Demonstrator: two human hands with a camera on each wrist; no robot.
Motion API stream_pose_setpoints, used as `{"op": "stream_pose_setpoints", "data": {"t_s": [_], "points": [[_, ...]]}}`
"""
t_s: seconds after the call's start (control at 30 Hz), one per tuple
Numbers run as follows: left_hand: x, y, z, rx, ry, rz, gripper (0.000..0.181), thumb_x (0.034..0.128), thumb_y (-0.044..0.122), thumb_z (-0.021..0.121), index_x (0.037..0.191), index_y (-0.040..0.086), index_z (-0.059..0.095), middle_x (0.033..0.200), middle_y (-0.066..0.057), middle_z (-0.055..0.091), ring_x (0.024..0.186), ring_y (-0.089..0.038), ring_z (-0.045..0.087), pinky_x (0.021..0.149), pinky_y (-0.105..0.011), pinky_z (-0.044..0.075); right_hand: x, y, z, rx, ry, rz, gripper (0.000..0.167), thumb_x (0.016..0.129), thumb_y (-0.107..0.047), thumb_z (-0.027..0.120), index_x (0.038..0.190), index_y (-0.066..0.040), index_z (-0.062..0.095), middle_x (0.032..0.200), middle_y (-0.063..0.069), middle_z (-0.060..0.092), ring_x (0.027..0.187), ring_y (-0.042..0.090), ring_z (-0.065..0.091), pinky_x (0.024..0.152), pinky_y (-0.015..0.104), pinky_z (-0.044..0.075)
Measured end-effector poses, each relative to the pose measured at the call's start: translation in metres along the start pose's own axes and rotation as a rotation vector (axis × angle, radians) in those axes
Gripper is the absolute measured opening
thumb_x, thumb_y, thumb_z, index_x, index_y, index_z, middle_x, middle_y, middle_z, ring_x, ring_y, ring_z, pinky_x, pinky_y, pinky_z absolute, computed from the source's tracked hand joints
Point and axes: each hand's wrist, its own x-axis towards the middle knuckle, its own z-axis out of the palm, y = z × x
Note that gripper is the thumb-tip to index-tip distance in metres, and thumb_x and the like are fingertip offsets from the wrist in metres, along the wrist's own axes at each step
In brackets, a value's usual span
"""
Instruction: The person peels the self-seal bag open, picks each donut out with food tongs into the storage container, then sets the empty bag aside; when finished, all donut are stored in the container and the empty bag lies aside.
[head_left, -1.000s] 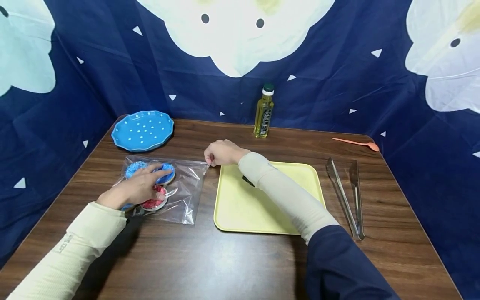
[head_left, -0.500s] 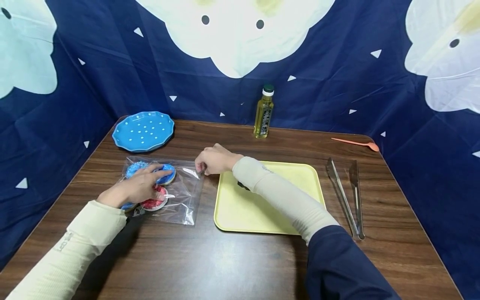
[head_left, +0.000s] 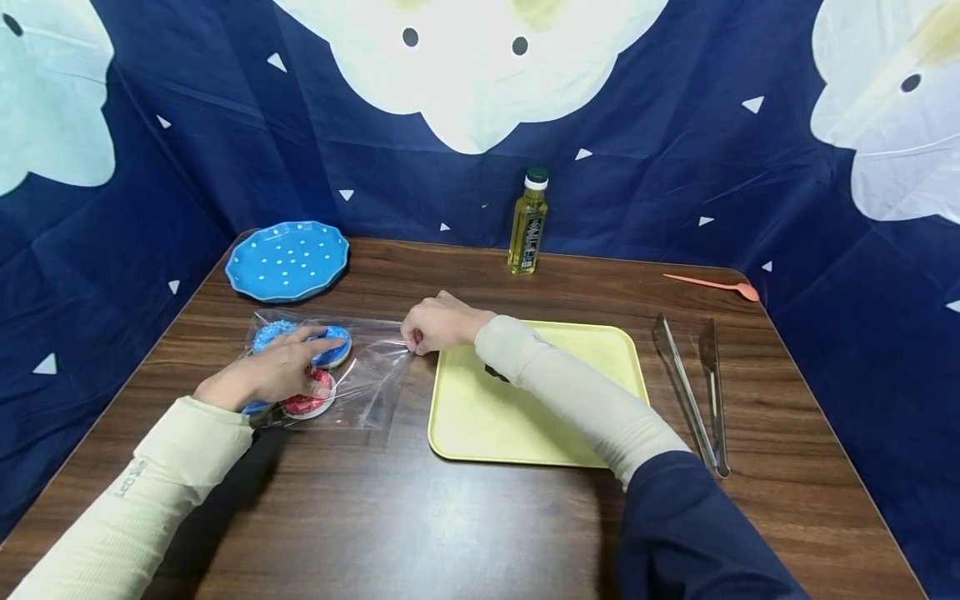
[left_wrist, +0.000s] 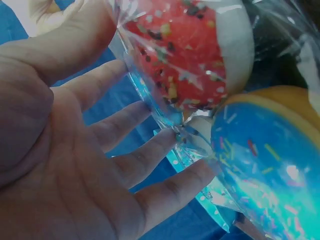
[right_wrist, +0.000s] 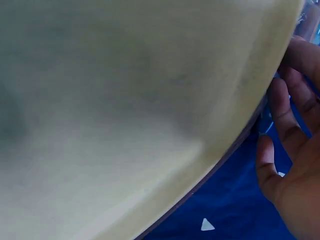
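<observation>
While the left hand [head_left: 279, 368] is spread over the donuts inside the clear bag [head_left: 369, 375], its fingers mostly straight and not wrapped around anything, the right hand [head_left: 441, 323] pinches the bag's right edge, with the plastic creased toward its fingertips. The bag's on the left of the counter [head_left: 420, 533], nearer than the blue plate [head_left: 287, 260] and left of the yellow tray [head_left: 517, 417]. You can see a red donut [head_left: 303, 406] and a blue donut [head_left: 337, 354], plus bits of more blue.

My worry is the plastic: it looks thin and slick, so a hard tug could tear it or pop it out of that pinch. With the left hand just lying on top, I'd guess the bag could slide too, and leaning harder might squash the donuts. Can't tell if the bag's sealed; if not, lifting the wrong end could spill them. Also, the right forearm [head_left: 585, 396] is over the tray, so a careless sweep might bump it.
</observation>
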Motion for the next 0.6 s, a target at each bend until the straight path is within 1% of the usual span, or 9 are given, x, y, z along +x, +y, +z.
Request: {"op": "stream_pose_setpoints", "data": {"t_s": [0.1,0.17,0.27,0.37,0.5,0.6], "points": [[0.000,-0.001,0.000,0.006,-0.001,-0.001,0.075,0.0872,0.016,0.079,0.150,-0.001,0.042,0.151,-0.037,0.026,0.135,-0.062,0.023,0.104,-0.075,0.021,-0.003,-0.001,0.000,-0.001,0.006,-0.002,0.015,0.084,-0.014,0.075,0.081,-0.028,0.070,0.083,-0.019,0.065,0.083,0.003,0.058,0.083,0.037,0.037],[-0.001,-0.002,0.001,0.011,0.003,0.002,0.076,0.0868,0.019,0.080,0.149,-0.001,0.042,0.151,-0.038,0.027,0.136,-0.062,0.023,0.104,-0.074,0.020,-0.004,-0.003,0.001,-0.016,0.009,-0.009,0.016,0.083,-0.012,0.073,0.084,-0.028,0.072,0.084,-0.018,0.064,0.086,0.003,0.058,0.083,0.037,0.037],[-0.001,-0.002,0.001,0.009,0.011,0.010,0.076,0.0861,0.021,0.081,0.149,-0.001,0.043,0.150,-0.038,0.027,0.136,-0.062,0.023,0.105,-0.074,0.020,-0.004,-0.010,0.002,-0.044,-0.004,-0.025,0.020,0.082,-0.011,0.074,0.088,-0.030,0.073,0.087,-0.018,0.064,0.093,0.004,0.055,0.085,0.037,0.035],[0.000,-0.002,0.001,0.006,0.013,0.017,0.075,0.0863,0.019,0.080,0.149,-0.001,0.043,0.150,-0.038,0.028,0.135,-0.062,0.024,0.104,-0.074,0.021,-0.003,-0.019,0.004,-0.058,-0.032,-0.055,0.023,0.081,-0.011,0.074,0.091,-0.031,0.074,0.091,-0.019,0.063,0.097,0.005,0.053,0.085,0.036,0.033],[0.000,-0.001,0.000,0.012,0.011,0.016,0.074,0.0870,0.017,0.079,0.149,-0.001,0.043,0.150,-0.038,0.028,0.134,-0.063,0.024,0.104,-0.075,0.022,-0.002,-0.029,0.004,-0.071,-0.051,-0.101,0.022,0.081,-0.010,0.074,0.090,-0.030,0.074,0.091,-0.020,0.064,0.094,0.004,0.054,0.084,0.035,0.033],[0.001,-0.001,0.000,0.018,0.008,0.011,0.075,0.0869,0.021,0.080,0.149,-0.001,0.043,0.150,-0.038,0.028,0.134,-0.063,0.025,0.104,-0.074,0.022,-0.002,-0.036,0.004,-0.079,-0.072,-0.129,0.020,0.082,-0.011,0.073,0.090,-0.030,0.075,0.088,-0.021,0.065,0.089,0.002,0.056,0.083,0.036,0.035]]}}
